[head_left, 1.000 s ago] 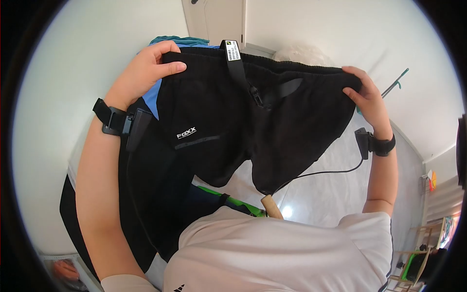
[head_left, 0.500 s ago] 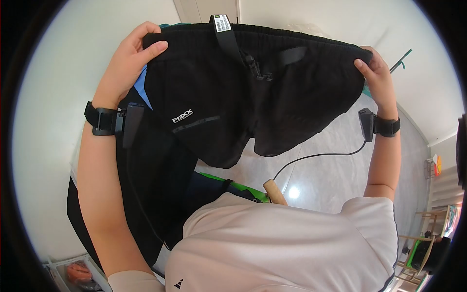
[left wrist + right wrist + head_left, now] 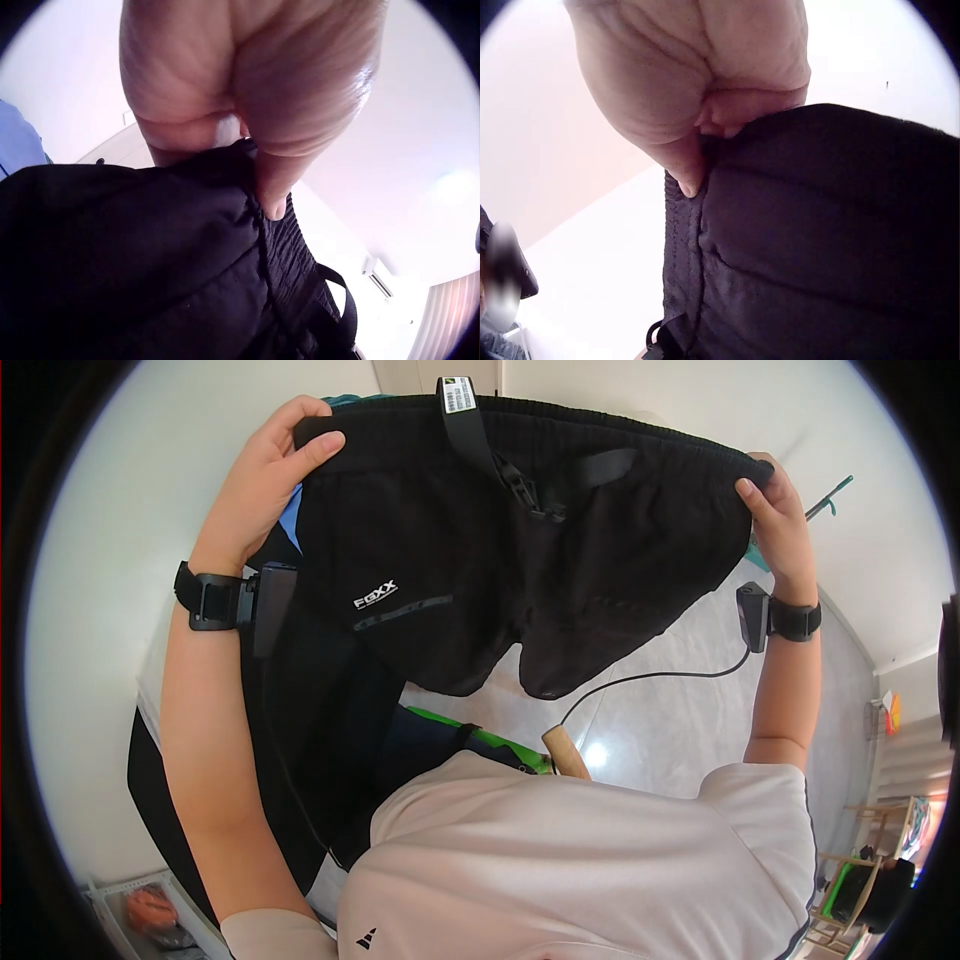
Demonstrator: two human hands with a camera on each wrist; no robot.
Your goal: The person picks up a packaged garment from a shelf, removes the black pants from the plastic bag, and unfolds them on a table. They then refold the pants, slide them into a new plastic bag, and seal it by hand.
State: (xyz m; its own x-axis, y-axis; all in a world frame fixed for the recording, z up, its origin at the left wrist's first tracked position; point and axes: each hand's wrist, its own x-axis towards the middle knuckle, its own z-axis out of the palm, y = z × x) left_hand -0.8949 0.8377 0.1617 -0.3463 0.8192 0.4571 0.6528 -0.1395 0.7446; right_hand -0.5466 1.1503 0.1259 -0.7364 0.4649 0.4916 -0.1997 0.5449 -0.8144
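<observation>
Black fabric shorts (image 3: 600, 560) held up by the waistband (image 3: 680, 460), one hand per end. Left hand (image 3: 262, 470) raised at the far left corner, arm bent up and forward, thumb on the near side of the band and other fingers behind, pinching it. Right hand (image 3: 783, 515) mirrors this at the right corner, thumb in front, fingers curled round the back, narrow grip on cloth. Both wrists sit below the fingers, each with a black strap and small camera; thin cable (image 3: 650, 678) runs from the right one toward the body.

Shorts hang between the two hands, legs down. Between the thumbs, a black strap (image 3: 465, 440) with white label (image 3: 457, 393) lies over the band, buckle (image 3: 525, 492) lower down. White FGXX logo (image 3: 376, 596) below the left thumb.

Pale grey glossy floor (image 3: 660, 720) with a bright reflection, below the right fingers. Wooden piece (image 3: 566, 752) under the hem, close to the light shirt (image 3: 560, 830). Blue cloth (image 3: 290, 520) just below the left fingers; large black cloth (image 3: 310, 700) farther down. White wall (image 3: 120, 610) left of the left hand. Green pole (image 3: 835, 492) right of the right fingers; wooden furniture (image 3: 880, 815) well below them. Orange item (image 3: 150, 908) in a bin, far below the left hand.
</observation>
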